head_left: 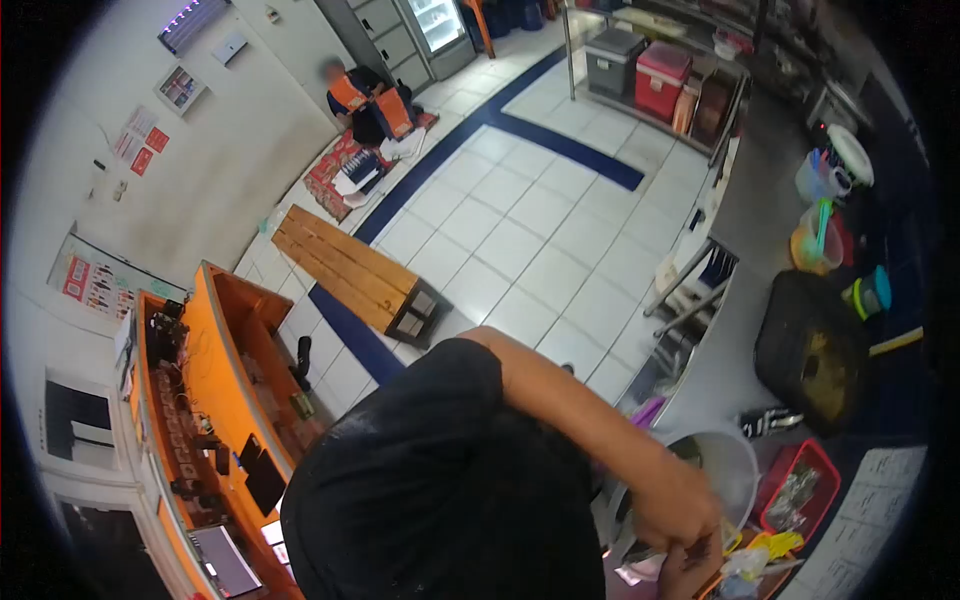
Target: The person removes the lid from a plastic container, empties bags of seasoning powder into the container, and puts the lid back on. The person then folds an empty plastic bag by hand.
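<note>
Hanging over the rim of a translucent tub (pixel 738 468), my left hand (pixel 680 505) has its back turned up and its fingers curled under, so I cannot tell whether they pinch anything. My right hand (pixel 688 575) shows only in part at the lower edge of the view, overlapped by the left; I can't say whether it is spread or closed, or whether the two really press together.

The tub sits, as far as this bent, wide view lets me judge, by the near edge of the steel worktop (pixel 718 335), close to my body, presumably so that both hands can work at it without a long stretch. Just beside it, toward the wall-side edge, a red basket (pixel 833 482) holds clear-wrapped pieces; its raised sides probably keep such loose, slippery stuff together. A yellow item (pixel 780 543) lies by the basket's lower corner, near my hands, perhaps put there to be handy.

Farther along, a black pan (pixel 785 335) takes up much of the worktop's depth, with a black-and-silver object (pixel 770 421) between it and the tub. Beyond the pan, a clear container (pixel 812 252) stands toward the wall-side edge with a green handle (pixel 824 222) sticking up, which likely makes it easy to grab. Tucking those against the wall seems to leave the front edge freer.
</note>
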Motion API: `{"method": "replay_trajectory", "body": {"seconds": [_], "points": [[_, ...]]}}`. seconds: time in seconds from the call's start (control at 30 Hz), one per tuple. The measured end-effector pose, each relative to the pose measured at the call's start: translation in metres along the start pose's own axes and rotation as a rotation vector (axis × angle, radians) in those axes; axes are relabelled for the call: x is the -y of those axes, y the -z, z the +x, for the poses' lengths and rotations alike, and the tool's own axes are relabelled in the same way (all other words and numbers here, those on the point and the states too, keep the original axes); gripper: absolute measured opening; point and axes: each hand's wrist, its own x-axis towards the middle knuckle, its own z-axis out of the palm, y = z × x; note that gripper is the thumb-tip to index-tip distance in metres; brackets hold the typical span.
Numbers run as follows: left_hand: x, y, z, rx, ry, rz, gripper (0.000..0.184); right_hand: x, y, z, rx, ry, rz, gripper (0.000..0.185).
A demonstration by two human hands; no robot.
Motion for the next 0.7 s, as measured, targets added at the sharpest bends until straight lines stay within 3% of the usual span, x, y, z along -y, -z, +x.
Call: {"method": "replay_trajectory", "body": {"seconds": [0.03, 0.13, 0.33, 0.4, 0.5, 0.57, 0.67, 0.7], "points": [[-0.001, 0.001, -0.006, 0.033, 0.009, 0.049, 0.027, 0.001, -0.003, 0.003, -0.020, 0.023, 0.050, 0.023], [-0.006, 0.005, -0.012, 0.150, -0.010, 0.163, 0.033, -0.023, 0.004, 0.000, 0.109, -0.178, 0.087, 0.017], [-0.013, 0.026, -0.010, 0.366, -0.013, 0.373, 0.046, -0.020, 0.002, 0.008, 0.055, -0.034, 0.152, 0.008], [-0.015, 0.036, -0.008, 0.487, 0.030, 0.349, 0.047, -0.019, 0.004, 0.002, 0.019, -0.124, 0.180, 0.008], [-0.014, 0.033, -0.013, 0.474, -0.014, 0.383, 0.044, -0.032, 0.001, 0.002, 0.038, -0.114, 0.184, 0.008], [-0.003, 0.028, -0.016, 0.380, -0.090, 0.427, 0.033, -0.037, 0.001, 0.001, 0.034, -0.080, 0.227, 0.008], [0.004, 0.024, -0.015, 0.309, -0.183, 0.495, 0.024, -0.072, 0.002, -0.005, 0.062, -0.250, 0.358, 0.011], [0.005, 0.024, -0.016, 0.273, -0.222, 0.511, 0.020, -0.073, 0.001, -0.006, 0.049, -0.215, 0.314, 0.008]]}}
